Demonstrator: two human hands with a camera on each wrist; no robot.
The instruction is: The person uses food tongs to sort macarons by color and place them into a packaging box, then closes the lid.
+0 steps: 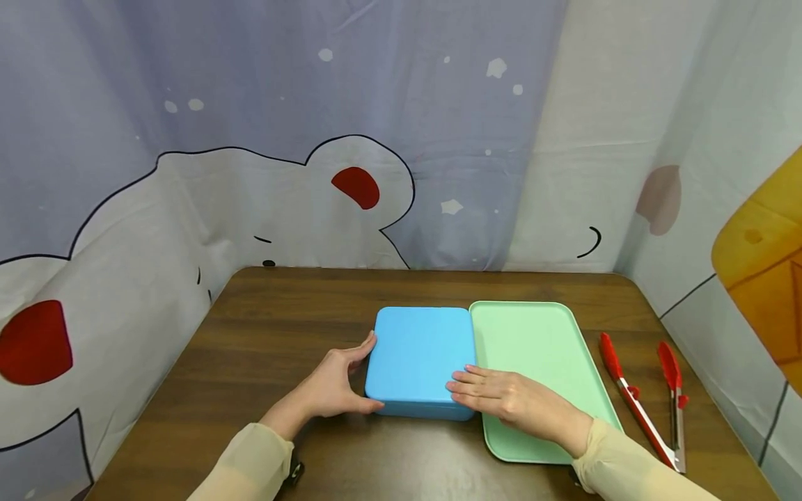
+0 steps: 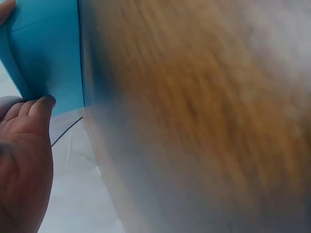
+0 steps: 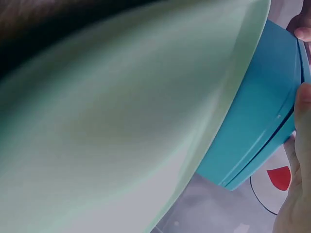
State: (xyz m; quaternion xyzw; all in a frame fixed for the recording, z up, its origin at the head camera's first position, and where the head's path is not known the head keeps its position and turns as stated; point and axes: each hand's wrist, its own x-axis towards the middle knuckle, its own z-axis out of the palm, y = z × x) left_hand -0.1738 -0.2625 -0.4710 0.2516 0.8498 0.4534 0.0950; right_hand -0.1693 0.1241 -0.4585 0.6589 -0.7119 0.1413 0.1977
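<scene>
A square light-blue lidded box (image 1: 421, 355) sits on the wooden table. My left hand (image 1: 332, 383) holds its left side, thumb at the front left corner and fingertips along the left edge. In the left wrist view a hand (image 2: 26, 126) touches the box wall (image 2: 48, 58). My right hand (image 1: 507, 400) lies with extended fingers over the lid's front right edge; its thumb is hidden in the head view. In the right wrist view a thumb (image 3: 303, 97) is by the dark seam between lid and box (image 3: 260, 107).
A pale green tray (image 1: 532, 341) lies right of the box, under my right forearm. Further right are red-tipped tongs (image 1: 645, 421), their arms spread. Printed curtains (image 1: 470, 139) stand behind the table (image 1: 301, 306) and along its sides.
</scene>
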